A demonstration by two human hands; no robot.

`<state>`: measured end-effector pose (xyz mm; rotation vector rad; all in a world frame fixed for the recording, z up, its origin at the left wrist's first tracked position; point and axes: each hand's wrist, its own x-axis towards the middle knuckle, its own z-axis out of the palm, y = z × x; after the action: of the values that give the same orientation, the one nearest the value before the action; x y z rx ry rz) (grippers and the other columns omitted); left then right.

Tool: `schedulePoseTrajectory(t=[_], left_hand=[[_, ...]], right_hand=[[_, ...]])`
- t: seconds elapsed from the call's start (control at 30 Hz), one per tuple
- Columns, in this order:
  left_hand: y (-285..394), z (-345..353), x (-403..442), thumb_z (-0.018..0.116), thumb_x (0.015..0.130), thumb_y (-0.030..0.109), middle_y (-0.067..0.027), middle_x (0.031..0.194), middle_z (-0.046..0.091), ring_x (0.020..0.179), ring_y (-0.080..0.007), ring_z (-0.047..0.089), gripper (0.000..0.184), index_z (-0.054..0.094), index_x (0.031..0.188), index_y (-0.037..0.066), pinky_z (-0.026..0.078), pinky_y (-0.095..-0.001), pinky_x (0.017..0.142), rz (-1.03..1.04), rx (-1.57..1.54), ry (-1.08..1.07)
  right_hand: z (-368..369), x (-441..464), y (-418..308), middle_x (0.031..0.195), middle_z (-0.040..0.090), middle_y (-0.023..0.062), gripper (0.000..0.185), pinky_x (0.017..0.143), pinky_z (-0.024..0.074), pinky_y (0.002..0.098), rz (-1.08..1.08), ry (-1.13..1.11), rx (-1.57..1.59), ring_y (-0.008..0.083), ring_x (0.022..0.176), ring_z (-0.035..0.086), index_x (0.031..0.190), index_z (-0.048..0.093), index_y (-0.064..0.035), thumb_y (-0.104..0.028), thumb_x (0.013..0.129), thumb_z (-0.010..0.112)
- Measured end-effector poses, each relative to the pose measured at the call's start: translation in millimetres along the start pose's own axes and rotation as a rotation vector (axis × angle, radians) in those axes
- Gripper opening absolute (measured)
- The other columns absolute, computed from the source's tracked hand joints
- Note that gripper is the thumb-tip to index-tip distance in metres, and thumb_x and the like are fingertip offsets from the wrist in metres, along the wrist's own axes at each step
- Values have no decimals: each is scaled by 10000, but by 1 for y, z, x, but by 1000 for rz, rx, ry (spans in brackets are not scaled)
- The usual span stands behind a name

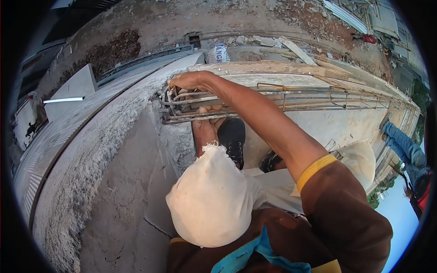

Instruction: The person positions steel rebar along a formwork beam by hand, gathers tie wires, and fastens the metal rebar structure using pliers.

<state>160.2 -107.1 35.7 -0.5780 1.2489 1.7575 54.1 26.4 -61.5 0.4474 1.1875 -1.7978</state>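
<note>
A long rebar cage runs from the upper middle to the right, its squared end resting at the rough concrete edge. My right hand reaches across from the right, its fingers curled over the upper corner of that end. Below it, my left hand has its fingers bent around the lower bars; part of the hand is hidden by the steel. A rounded white cloth with a frayed tip covers the view of my left forearm. Whether my fingertips hold a small wire too cannot be made out.
Dark laced shoes stand below the cage. Rough concrete lies at the left, and a wooden board runs along the cage's far side. At the right edge is another person in blue jeans. Rubble ground lies beyond.
</note>
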Motion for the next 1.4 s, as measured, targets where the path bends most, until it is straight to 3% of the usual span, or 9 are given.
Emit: schedulePoseTrajectory(t=[0.27,0.3,0.33,0.43,0.57,0.67,0.83,0.97,1.4], left_hand=[[15,0,-2,415,1012,355,-92,1041,634,1013,-230,627,282,518,1015,92,521,-481,918,-89,119,-69],[16,1,-3,399,1016,367,-88,1055,628,1019,-227,622,305,522,1012,88,509,-484,932,-74,127,-75],[16,4,-3,399,1016,367,-88,1055,628,1019,-227,622,305,522,1012,88,509,-484,932,-70,123,-75],[14,6,-2,392,1019,359,-95,1050,627,1015,-226,620,305,516,1017,80,517,-476,923,-105,132,39],[11,2,0,397,1020,337,-104,1042,624,994,-223,619,290,516,1007,72,529,-461,914,-71,161,13],[13,2,-4,406,1019,324,-105,1034,623,991,-217,614,277,517,995,71,534,-456,910,-88,186,35],[17,4,0,410,1017,328,-106,1022,628,1003,-206,602,265,503,1022,79,539,-442,896,-58,217,5],[20,6,-1,406,1019,325,-107,1027,633,996,-205,604,266,506,1024,79,543,-430,881,-127,281,54],[20,8,0,375,1026,308,-143,1031,630,1007,-263,616,286,494,1052,50,531,-487,908,-109,183,19]], right_hand=[[-3,-33,-13,1515,254,192,726,1067,289,581,-8,-21,-42,451,1382,228,1459,322,-134,-635,937,259],[-5,-34,-13,1475,356,151,724,996,396,518,7,-21,-49,383,1217,469,1431,383,-139,-648,937,243],[-6,-35,-12,1475,356,151,724,996,396,518,8,-22,-55,383,1217,469,1431,383,-139,-648,937,243],[-6,-39,-7,1347,521,112,670,800,486,432,-78,14,-4,185,719,486,1351,497,-131,-630,951,298],[-5,-41,-4,1300,561,122,613,870,468,424,-176,56,-120,231,884,565,1292,556,-124,-590,962,333],[-1,-47,-4,1261,585,143,550,992,396,431,-262,139,-205,318,1242,478,1245,592,-121,-534,978,346],[-8,-39,-11,1248,592,127,509,908,452,409,-66,78,-261,259,1027,589,1275,573,-138,-494,988,349],[0,-39,-3,1203,592,78,423,828,464,374,-218,122,-83,192,867,573,1271,570,-140,-404,999,382],[6,-33,7,1122,541,35,267,763,479,293,-196,-3,504,143,858,496,1202,572,-105,-239,996,470]])
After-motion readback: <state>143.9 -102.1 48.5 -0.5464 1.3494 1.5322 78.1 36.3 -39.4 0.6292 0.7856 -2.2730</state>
